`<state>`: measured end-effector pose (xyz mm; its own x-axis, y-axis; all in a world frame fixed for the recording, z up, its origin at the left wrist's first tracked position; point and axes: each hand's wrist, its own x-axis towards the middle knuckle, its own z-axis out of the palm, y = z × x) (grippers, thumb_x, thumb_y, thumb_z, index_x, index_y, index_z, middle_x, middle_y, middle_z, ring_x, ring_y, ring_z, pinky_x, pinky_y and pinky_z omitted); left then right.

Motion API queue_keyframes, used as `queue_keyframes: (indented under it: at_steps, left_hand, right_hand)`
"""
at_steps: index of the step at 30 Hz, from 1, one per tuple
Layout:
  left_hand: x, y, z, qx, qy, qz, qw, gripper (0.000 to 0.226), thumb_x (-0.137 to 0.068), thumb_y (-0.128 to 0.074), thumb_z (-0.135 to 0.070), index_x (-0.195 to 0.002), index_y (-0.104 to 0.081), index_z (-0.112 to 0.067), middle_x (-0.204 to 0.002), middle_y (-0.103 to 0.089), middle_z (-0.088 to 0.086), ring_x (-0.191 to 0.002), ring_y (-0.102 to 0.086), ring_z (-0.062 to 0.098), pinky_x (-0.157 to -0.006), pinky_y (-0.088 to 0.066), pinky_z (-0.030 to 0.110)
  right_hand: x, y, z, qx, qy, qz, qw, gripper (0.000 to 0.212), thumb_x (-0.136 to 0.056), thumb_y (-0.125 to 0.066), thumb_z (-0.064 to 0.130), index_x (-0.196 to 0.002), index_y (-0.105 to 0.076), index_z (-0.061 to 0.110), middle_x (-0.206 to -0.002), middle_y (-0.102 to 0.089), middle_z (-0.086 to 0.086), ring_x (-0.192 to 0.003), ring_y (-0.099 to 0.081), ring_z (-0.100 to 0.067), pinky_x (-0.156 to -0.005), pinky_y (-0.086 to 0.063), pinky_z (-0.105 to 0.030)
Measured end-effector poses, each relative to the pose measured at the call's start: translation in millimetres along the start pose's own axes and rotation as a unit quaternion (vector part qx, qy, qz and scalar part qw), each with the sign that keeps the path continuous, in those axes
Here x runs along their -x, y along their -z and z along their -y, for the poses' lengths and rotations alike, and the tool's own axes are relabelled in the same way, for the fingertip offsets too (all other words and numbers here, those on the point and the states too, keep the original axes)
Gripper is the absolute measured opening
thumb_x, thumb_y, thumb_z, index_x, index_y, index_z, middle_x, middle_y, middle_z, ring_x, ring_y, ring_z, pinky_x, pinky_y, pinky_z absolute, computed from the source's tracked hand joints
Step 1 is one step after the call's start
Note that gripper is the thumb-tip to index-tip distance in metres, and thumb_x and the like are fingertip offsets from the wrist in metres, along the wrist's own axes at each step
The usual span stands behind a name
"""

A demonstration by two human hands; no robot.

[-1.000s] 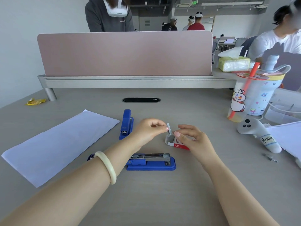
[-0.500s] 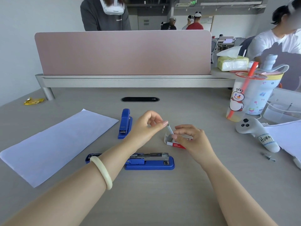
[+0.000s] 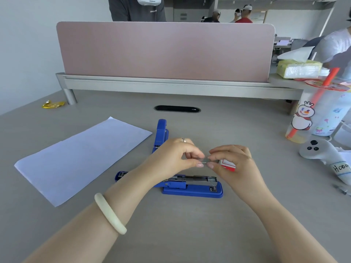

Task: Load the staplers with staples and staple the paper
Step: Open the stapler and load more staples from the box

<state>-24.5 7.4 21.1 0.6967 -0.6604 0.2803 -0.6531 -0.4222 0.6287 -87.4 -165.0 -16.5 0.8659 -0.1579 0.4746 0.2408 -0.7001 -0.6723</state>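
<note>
Grey desk (image 3: 180, 224) runs back to a pink fabric partition (image 3: 165, 52). Just behind the opened blue stapler (image 3: 191, 185), left hand (image 3: 171, 156) and right hand (image 3: 235, 160) pinch a thin silver staple strip (image 3: 204, 160) above a red-and-white staple box (image 3: 228, 165). White paper sheet (image 3: 79, 154) lies left; a closed blue stapler (image 3: 161, 133) is behind, partly hidden.

A single wide-angle view comes from a camera worn on the person's head. It faces forward and down over the grey desk (image 3: 190, 224), with both forearms entering from the bottom edge. The left hand (image 3: 171, 158) and right hand (image 3: 235, 164) sit close to the lens, near the centre. The pink divider (image 3: 165, 52) crosses the upper part, farther away.
</note>
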Motion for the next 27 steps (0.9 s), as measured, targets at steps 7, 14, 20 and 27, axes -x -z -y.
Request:
queue_keyframes:
  at_steps: [7, 14, 20, 27]
  left_hand:
    - [13.1, 15.3, 12.3, -0.019, 0.058, -0.027, 0.998, 0.008, -0.079, -0.07, -0.027, -0.086, -0.072, -0.024, -0.081, -0.06, -0.013, -0.083, -0.055, 0.002, -0.069, -0.038, 0.009]
    - [18.3, 9.5, 2.8, -0.019, 0.079, 0.012, 0.997, 0.003, -0.077, -0.071, -0.029, -0.077, -0.069, -0.031, -0.079, -0.057, -0.016, -0.084, -0.052, 0.001, -0.069, -0.037, 0.007]
    - [18.3, -1.9, -0.7, -0.052, 0.066, 0.048, 0.995, 0.007, -0.079, -0.069, -0.029, -0.085, -0.071, -0.027, -0.079, -0.055, -0.015, -0.085, -0.052, 0.004, -0.068, -0.037, 0.01]
    - [19.4, -3.3, -3.7, -0.069, 0.051, 0.058, 0.995, 0.009, -0.079, -0.07, -0.029, -0.086, -0.072, -0.026, -0.078, -0.054, -0.014, -0.084, -0.052, 0.006, -0.075, -0.041, 0.02]
  right_hand:
    - [1.2, 22.0, 3.4, -0.052, -0.114, 0.195, 0.973, 0.02, -0.07, -0.078, 0.03, -0.083, -0.07, 0.041, -0.104, -0.062, 0.022, -0.108, -0.048, 0.01, -0.084, -0.036, -0.007]
    - [2.8, 24.2, 0.9, 0.014, -0.134, 0.239, 0.962, 0.019, -0.069, -0.079, 0.029, -0.075, -0.066, 0.041, -0.089, -0.061, 0.017, -0.083, -0.05, 0.014, -0.072, -0.035, -0.011]
    - [2.3, 23.7, 2.2, 0.022, -0.131, 0.241, 0.961, 0.016, -0.07, -0.078, 0.029, -0.068, -0.064, 0.037, -0.083, -0.059, 0.011, -0.077, -0.052, -0.002, -0.068, -0.037, -0.017]
    - [1.9, 23.5, 0.9, 0.025, -0.125, 0.248, 0.96, 0.01, -0.072, -0.076, 0.028, -0.077, -0.068, 0.026, -0.086, -0.063, 0.008, -0.081, -0.055, -0.003, -0.067, -0.038, -0.016]
